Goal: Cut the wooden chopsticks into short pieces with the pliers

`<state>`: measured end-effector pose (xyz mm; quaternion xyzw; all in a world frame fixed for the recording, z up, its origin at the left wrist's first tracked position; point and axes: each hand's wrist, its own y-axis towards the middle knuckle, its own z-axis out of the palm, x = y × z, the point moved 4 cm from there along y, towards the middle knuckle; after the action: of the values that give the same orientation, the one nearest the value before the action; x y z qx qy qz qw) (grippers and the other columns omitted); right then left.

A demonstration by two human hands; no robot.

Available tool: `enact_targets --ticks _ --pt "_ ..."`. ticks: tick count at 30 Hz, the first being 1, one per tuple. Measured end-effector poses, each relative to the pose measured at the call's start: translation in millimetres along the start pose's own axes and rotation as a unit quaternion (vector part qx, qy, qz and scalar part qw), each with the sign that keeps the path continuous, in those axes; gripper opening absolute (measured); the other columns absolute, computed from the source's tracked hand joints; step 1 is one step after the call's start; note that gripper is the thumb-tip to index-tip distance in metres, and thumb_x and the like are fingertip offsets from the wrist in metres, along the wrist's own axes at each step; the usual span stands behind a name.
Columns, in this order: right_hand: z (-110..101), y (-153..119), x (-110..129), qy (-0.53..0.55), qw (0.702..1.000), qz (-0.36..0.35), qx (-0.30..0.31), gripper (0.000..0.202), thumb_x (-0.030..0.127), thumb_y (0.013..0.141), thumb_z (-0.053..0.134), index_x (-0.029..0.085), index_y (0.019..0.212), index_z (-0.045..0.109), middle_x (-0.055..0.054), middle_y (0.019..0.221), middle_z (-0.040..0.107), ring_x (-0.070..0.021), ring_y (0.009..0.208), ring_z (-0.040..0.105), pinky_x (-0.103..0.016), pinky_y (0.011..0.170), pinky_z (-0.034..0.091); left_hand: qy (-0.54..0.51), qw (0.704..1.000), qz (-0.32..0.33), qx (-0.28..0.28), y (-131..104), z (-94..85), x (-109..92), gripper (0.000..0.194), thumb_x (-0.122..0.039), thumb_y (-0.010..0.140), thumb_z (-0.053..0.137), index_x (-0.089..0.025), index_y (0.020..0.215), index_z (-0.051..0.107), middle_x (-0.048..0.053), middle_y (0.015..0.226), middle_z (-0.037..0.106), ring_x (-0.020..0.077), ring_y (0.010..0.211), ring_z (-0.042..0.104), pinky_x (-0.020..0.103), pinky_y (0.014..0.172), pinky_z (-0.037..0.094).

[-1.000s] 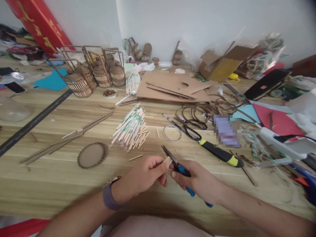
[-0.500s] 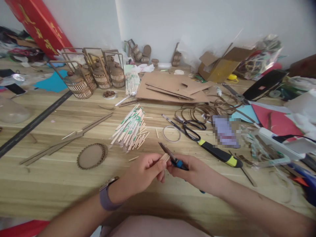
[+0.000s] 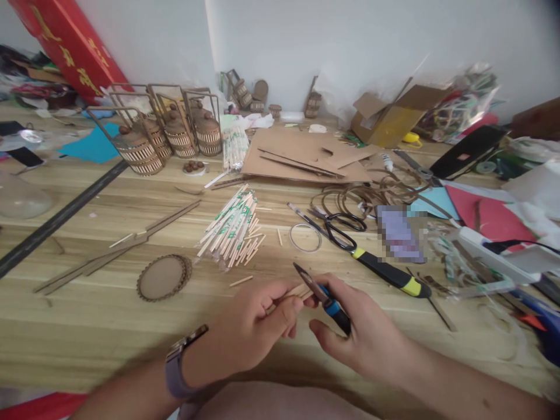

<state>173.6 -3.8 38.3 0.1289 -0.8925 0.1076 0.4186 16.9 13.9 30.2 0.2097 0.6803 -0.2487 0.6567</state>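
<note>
Pinched in my left hand (image 3: 266, 318) are a few thin wooden sticks (image 3: 301, 291), their ends pointing right. My right hand (image 3: 356, 318) is wrapped round pliers (image 3: 335, 312) with a blue and black handle, and the dark jaws lie at the stick ends. Just behind my hands a loose stick (image 3: 241, 281) rests on the table. Beyond it lies a pile of wrapped sticks (image 3: 230, 224), with short bare pieces (image 3: 251, 249) at its right edge. A round cardboard disc (image 3: 161, 277) with a ridged rim is left of my left hand.
Black scissors (image 3: 343, 230), a yellow and black handled tool (image 3: 391, 274) and a clear ring (image 3: 305, 238) lie behind my right hand. Cardboard sheets (image 3: 301, 146) and small lidded baskets (image 3: 140, 151) stand farther back. Cardboard strips (image 3: 118, 248) lie at left.
My right hand and the pliers have shifted slightly right and down, with the thumb now lifted away from the tool. My left hand has moved a little right and its wrist has turned.
</note>
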Motion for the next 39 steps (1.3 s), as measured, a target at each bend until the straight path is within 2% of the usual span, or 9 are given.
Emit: enact_targets --ticks 4,7,10,16,27,30,31,34,39 --pt "-3 -1 3 0.003 1.000 0.008 0.014 0.029 0.019 0.075 0.059 0.023 0.103 0.058 -0.005 0.097 0.068 -0.0219 0.088 0.063 -0.031 0.079 0.048 0.024 0.999 0.006 -0.021 -1 -5.6 -2 0.029 -0.039 0.095 0.044 -0.017 0.091 0.062 -0.003 0.063 0.049 0.0099 0.059 0.047 0.020 0.056 0.037" --pt "-4 3 -1 0.035 0.998 0.032 0.034 0.020 0.027 0.085 0.053 0.023 0.103 0.060 -0.005 0.095 0.069 -0.0217 0.086 0.063 -0.031 0.078 0.047 0.043 0.999 0.005 -0.020 0 -5.1 1 0.032 -0.040 0.096 0.041 -0.016 0.085 0.060 -0.003 0.061 0.048 0.0100 0.058 0.046 0.021 0.054 0.035" --pt "-3 8 -6 0.052 0.996 0.044 0.056 0.019 0.032 0.088 0.050 0.023 0.100 0.061 -0.003 0.090 0.068 -0.0214 0.085 0.062 -0.030 0.076 0.046 0.064 0.998 0.003 -0.027 2 -2.7 3 0.034 -0.041 0.096 0.040 -0.016 0.078 0.055 -0.003 0.060 0.046 0.0095 0.057 0.044 0.021 0.053 0.034" --pt "0 15 -17 0.002 0.997 0.068 0.037 0.019 0.032 0.085 0.049 0.020 0.091 0.062 -0.004 0.082 0.066 -0.0211 0.076 0.058 -0.030 0.069 0.044 0.039 0.999 0.003 -0.026 9 -1.2 10 0.035 -0.043 0.096 0.039 -0.016 0.085 0.058 -0.004 0.061 0.045 0.0096 0.058 0.043 0.021 0.054 0.034" --pt "-6 20 -17 -0.037 0.998 0.039 0.042 0.011 0.027 0.080 0.052 0.020 0.080 0.062 0.000 0.065 0.060 -0.0163 0.058 0.050 -0.026 0.054 0.037 0.023 0.999 0.005 -0.029 12 -0.6 14 0.038 -0.046 0.096 0.039 -0.016 0.087 0.060 -0.003 0.060 0.048 0.0103 0.058 0.045 0.022 0.057 0.036" --pt "-4 32 -24 -0.034 0.999 0.028 0.009 0.014 0.030 0.080 0.053 0.020 0.071 0.058 0.002 0.060 0.055 -0.0153 0.056 0.047 -0.026 0.053 0.034 0.040 0.998 -0.002 -0.055 14 -6.5 16 0.038 -0.046 0.096 0.039 -0.015 0.091 0.061 -0.004 0.059 0.048 0.0107 0.057 0.046 0.023 0.057 0.036" --pt "-4 37 -26 -0.029 0.999 0.036 -0.023 0.019 0.032 0.080 0.051 0.021 0.065 0.055 0.003 0.056 0.050 -0.0147 0.054 0.044 -0.026 0.051 0.032 0.045 0.997 -0.003 -0.068 15 -9.3 17 0.038 -0.046 0.096 0.038 -0.015 0.092 0.061 -0.004 0.059 0.048 0.0109 0.057 0.046 0.023 0.058 0.037" --pt "-4 51 -27 -0.020 0.998 0.029 -0.051 0.023 0.037 0.078 0.055 0.021 0.062 0.050 0.004 0.055 0.045 -0.0139 0.054 0.041 -0.026 0.052 0.030 0.056 0.994 0.001 -0.093 18 -15.7 21 0.038 -0.047 0.096 0.039 -0.015 0.089 0.060 -0.004 0.059 0.047 0.0113 0.058 0.047 0.024 0.059 0.038" --pt "-9 57 -37 0.152 0.977 0.052 -0.140 0.027 0.045 0.076 0.058 0.022 0.065 0.048 0.005 0.052 0.042 -0.0138 0.052 0.041 -0.028 0.054 0.032 0.037 0.994 -0.013 -0.105 23 -17.7 31 0.039 -0.049 0.094 0.040 -0.016 0.091 0.059 -0.005 0.059 0.046 0.0121 0.058 0.048 0.024 0.059 0.039"
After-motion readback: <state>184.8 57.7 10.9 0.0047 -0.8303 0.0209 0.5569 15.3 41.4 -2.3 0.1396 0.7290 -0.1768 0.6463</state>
